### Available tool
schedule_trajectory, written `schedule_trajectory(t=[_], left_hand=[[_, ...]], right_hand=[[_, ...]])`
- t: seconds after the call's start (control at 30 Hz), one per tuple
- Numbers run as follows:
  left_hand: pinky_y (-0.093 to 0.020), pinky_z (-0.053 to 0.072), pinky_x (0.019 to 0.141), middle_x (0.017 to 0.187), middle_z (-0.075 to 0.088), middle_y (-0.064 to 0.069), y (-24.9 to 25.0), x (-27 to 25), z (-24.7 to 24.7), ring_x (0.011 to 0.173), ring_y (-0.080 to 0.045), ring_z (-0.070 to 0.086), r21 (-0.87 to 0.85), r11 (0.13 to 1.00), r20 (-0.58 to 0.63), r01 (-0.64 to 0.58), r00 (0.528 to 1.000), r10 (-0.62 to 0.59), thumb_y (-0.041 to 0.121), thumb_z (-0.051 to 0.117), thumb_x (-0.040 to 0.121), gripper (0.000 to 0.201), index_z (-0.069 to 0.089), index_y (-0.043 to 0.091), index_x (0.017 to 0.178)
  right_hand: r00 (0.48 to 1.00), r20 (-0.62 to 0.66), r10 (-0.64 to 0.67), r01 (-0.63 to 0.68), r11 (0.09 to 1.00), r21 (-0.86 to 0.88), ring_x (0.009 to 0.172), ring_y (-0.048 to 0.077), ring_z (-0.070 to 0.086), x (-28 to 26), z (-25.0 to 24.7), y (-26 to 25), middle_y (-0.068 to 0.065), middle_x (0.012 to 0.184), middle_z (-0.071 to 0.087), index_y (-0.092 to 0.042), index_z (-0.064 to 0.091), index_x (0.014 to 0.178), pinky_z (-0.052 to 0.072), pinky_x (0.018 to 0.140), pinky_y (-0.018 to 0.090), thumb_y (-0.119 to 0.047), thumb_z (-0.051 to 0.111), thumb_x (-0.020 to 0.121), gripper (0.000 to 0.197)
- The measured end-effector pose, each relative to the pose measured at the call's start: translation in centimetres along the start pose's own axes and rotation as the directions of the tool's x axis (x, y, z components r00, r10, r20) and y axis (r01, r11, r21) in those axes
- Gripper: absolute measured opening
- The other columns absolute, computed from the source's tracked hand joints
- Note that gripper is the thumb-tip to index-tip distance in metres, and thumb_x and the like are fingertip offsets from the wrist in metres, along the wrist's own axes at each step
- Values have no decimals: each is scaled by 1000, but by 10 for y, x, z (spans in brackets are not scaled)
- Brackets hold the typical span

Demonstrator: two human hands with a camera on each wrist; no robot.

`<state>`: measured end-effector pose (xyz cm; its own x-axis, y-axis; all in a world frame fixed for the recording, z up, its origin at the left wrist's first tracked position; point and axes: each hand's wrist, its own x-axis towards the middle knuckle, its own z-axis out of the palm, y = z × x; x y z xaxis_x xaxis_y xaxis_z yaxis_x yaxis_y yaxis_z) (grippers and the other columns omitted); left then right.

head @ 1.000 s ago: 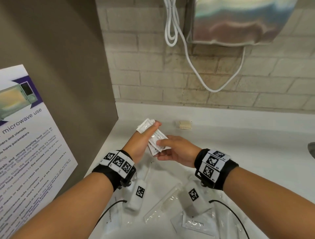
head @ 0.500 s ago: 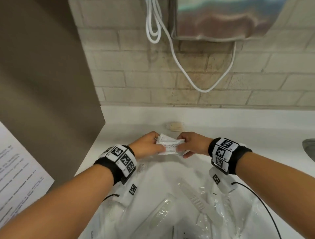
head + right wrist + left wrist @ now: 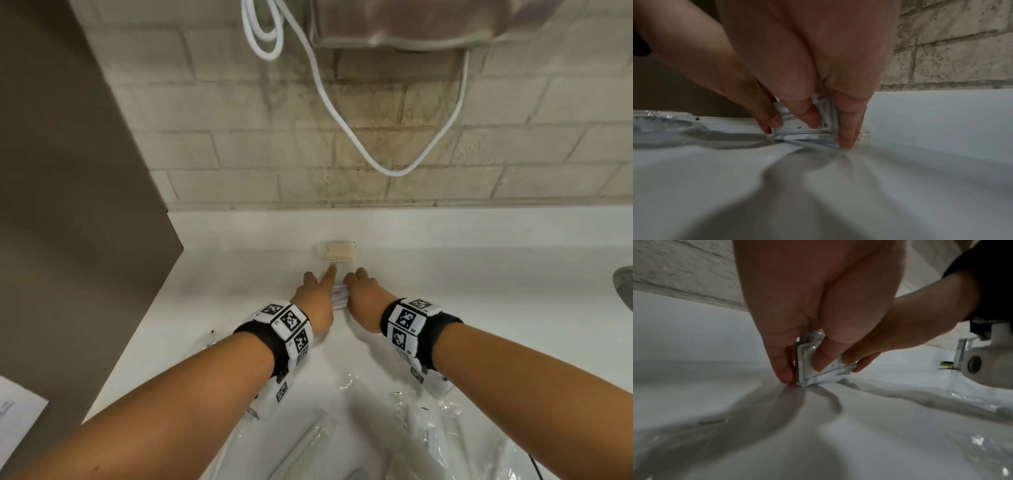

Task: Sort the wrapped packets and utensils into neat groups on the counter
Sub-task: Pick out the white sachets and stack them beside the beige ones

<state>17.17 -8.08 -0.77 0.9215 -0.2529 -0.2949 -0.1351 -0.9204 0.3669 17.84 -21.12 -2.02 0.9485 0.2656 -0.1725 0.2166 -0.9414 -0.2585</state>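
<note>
Both hands meet at the back of the white bench (image 3: 479,274), pinching one small stack of white packets (image 3: 339,297) between them; the stack's lower edge touches the bench. The left hand (image 3: 313,301) grips its left end, thumb on the face, forefinger down its side; the right hand (image 3: 363,301) grips the right end likewise. A tan packet (image 3: 339,251) lies just beyond, by the brick wall (image 3: 376,137); clear-wrapped utensils (image 3: 308,448) lie nearer the person.

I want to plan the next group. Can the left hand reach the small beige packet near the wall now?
Probably yes. The left hand has one finger stretched almost to the beige packet, nothing between, but it must first release the white sachets.
</note>
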Motion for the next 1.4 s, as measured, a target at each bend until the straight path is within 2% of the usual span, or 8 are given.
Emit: schedule_trajectory(t=[0.1, 0.3, 0.5, 0.67, 0.8, 1.07, 1.27, 1.4], left_hand=[[-38, 37, 104, 148, 23, -17, 8, 0, 6, 130, -33, 38, 152, 986, 12, 65, 998, -67, 8, 50, 92, 82, -4, 11, 154], [-37, 23, 111, 149, 23, -19, 10, 6, 11, 134, -36, 28, 236, 971, 17, 40, 999, -45, 21, 43, 97, 68, 6, 2, 151], [-39, 27, 110, 147, 22, -17, 3, 10, 11, 132, -37, 28, 145, 989, 43, 15, 999, -21, 23, 42, 97, 65, 11, 7, 152], [-40, 36, 102, 139, 32, -17, -2, 13, -1, 125, -36, 36, 83, 996, 64, 12, 998, -17, 14, 40, 96, 50, 28, 10, 145], [-37, 42, 103, 140, 42, -17, -12, 18, -10, 125, -32, 47, -46, 999, 36, 27, 999, -26, 13, 44, 97, 52, 28, 8, 146], [-28, 46, 71, 112, 53, -8, -69, 24, -46, 93, -23, 57, -299, 935, 14, 190, 981, -194, 22, 63, 88, 54, 36, 10, 133], [-36, 49, 95, 122, 56, -12, -128, 41, -68, 109, -28, 60, -398, 874, -55, 280, 943, -328, 28, 76, 77, 65, 43, 8, 129], [-41, 53, 93, 121, 56, -16, -147, 60, -76, 107, -30, 61, -530, 803, -83, 273, 926, -369, 22, 79, 74, 69, 42, 4, 129]], right_hand=[[1000, -5, -19, 18, 999, -46, 107, 33, 47, 0, 9, 2, 17, 125, 42, 0, 39, 128, 41, 89, 35, 5, 43, 84, 44], [997, 10, -71, 71, 976, -204, 118, 31, 39, -1, 11, 0, 16, 133, 39, 3, 34, 134, 29, 98, 33, 1, 43, 86, 49], [996, 48, -71, 76, 988, -133, 118, 29, 39, 0, 10, 0, 15, 130, 44, 4, 39, 131, 27, 97, 35, -4, 41, 91, 40], [997, 71, 6, -15, 992, 124, 114, 34, 45, 4, 0, 7, 17, 127, 39, -3, 40, 135, 37, 101, 37, -6, 39, 93, 42], [997, 63, 43, -58, 966, 251, 115, 29, 52, 4, -12, 8, 15, 134, 38, -6, 33, 143, 36, 95, 23, -10, 44, 97, 48], [996, 5, 86, -81, 916, 394, 113, 26, 54, 37, -21, -24, 9, 122, 58, -7, 55, 123, 35, 81, 23, -21, 64, 89, 38], [996, 48, 81, -92, 928, 361, 124, 25, 52, 85, -31, -72, 11, 134, 55, -5, 56, 131, 42, 100, 28, -22, 68, 86, 49], [986, 60, 154, -166, 916, 365, 122, 24, 53, 115, -35, -88, 10, 137, 52, -5, 50, 135, 44, 89, 23, -18, 68, 86, 54]])
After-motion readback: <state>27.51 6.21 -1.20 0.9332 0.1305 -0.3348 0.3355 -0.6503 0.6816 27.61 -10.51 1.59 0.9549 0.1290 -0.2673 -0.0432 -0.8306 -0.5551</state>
